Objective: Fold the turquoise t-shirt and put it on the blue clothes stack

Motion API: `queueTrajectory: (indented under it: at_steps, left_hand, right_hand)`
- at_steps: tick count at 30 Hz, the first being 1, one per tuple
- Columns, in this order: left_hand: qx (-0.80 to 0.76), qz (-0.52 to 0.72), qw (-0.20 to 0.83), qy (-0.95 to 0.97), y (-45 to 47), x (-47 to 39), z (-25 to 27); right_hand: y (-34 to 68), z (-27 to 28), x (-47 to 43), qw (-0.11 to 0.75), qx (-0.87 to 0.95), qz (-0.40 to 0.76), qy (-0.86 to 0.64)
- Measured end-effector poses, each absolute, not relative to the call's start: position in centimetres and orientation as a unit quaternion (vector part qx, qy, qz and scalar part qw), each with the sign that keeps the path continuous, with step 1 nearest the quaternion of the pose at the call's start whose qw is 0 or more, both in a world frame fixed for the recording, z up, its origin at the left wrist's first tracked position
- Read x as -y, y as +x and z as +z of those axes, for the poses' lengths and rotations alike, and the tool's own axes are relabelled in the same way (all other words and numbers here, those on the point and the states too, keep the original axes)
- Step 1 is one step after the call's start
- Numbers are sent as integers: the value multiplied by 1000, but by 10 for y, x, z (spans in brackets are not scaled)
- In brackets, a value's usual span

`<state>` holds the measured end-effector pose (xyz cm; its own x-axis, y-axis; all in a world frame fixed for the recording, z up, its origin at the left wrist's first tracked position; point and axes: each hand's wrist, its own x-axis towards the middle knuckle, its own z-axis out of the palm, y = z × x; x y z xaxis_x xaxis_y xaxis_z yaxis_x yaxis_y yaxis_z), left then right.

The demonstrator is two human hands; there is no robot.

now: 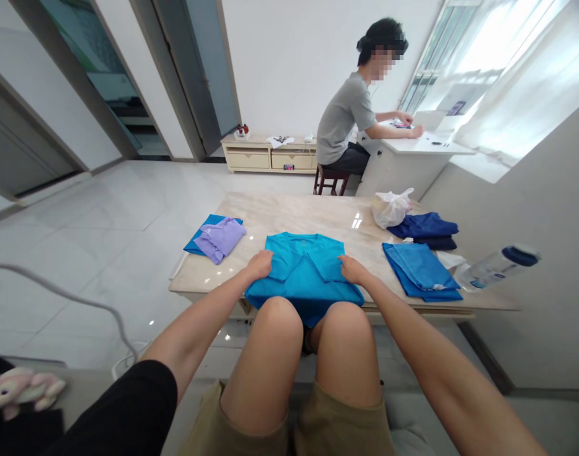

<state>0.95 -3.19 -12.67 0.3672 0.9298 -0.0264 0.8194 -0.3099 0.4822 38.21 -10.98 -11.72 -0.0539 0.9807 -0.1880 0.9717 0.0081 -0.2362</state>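
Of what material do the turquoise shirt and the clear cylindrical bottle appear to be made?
Turquoise shirt: soft, mostly matte fabric, judging by its creases and drape; fibre unclear.
Clear cylindrical bottle: probably glossy plastic, from its shiny, transparent body, though glass is possible.

The left arm [194, 320] and right arm [415, 326] stretch forward, angling inward past the bent knees [278, 320] — one on either side. The left hand [260, 264] and right hand [353, 270] are almost level and well apart — fingers [269, 254] curled into a pinch, pointing toward each other.
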Motion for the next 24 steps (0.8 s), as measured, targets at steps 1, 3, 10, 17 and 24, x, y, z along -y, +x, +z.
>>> queueTrajectory:
  at_steps: [1,3,10,17,24]
  left_hand:
    - [-549,122,208,800,12,32,-132]
    - [-545,91,202,809,21,29,-144]
    - [-543,95,123,825,33,-11,-188]
    - [-548,57,100,828,39,-74,-189]
    - [-564,13,80,822,32,-33,-179]
  right_hand:
    - [377,-125,108,18,710,150,-688]
    - [367,-142,100,31,713,146,-685]
    - [363,-202,64,84,673,70,-731]
    - [385,-207,4,61,680,56,-729]
    - [373,-209,36,47,691,21,-722]
